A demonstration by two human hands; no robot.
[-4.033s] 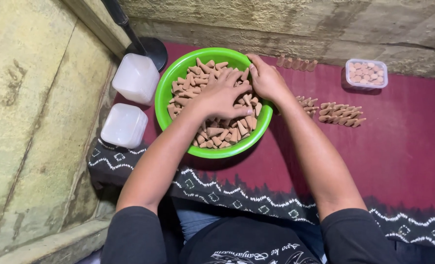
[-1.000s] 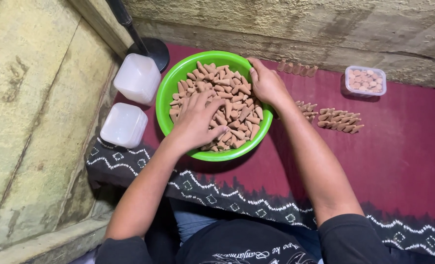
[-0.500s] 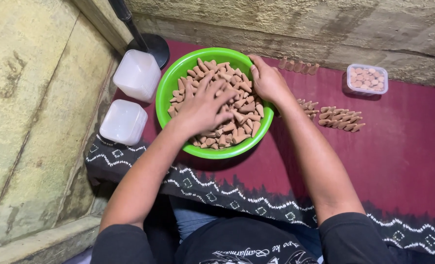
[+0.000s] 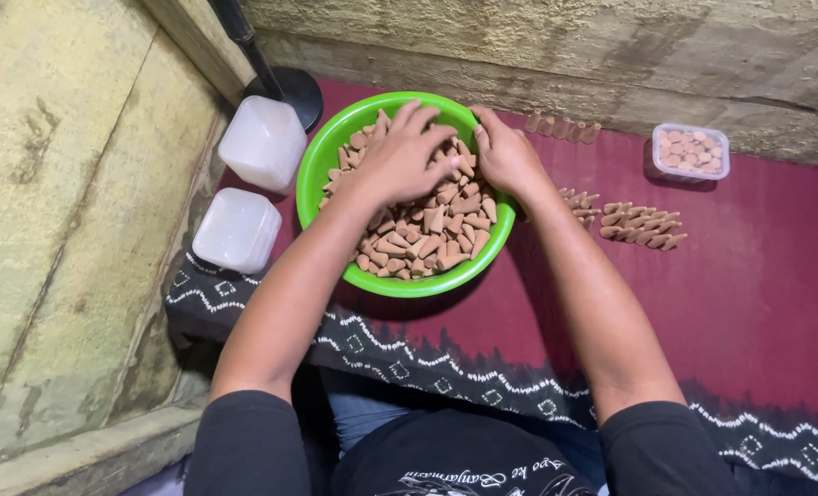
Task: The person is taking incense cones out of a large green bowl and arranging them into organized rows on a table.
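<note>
Two hands are in the green bowl [image 4: 335, 156] near the top middle of the frame. Our left hand [image 4: 404, 156] lies spread flat on the little brown cones [image 4: 427, 234]; a moment ago it was lower in the pile. Our right hand [image 4: 503, 156] curls over cones at the bowl's right rim. Two white tubs [image 4: 248, 188] sit at the left. More cones [image 4: 638, 225] lie on the red cloth [image 4: 749, 303] at the right, beside a small clear box [image 4: 691, 152].

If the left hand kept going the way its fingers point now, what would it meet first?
Probably the right hand: the left hand lies on the brown cones in the green bowl, fingers aimed right and slightly away, nearly touching it. Depth is unclear.
</note>
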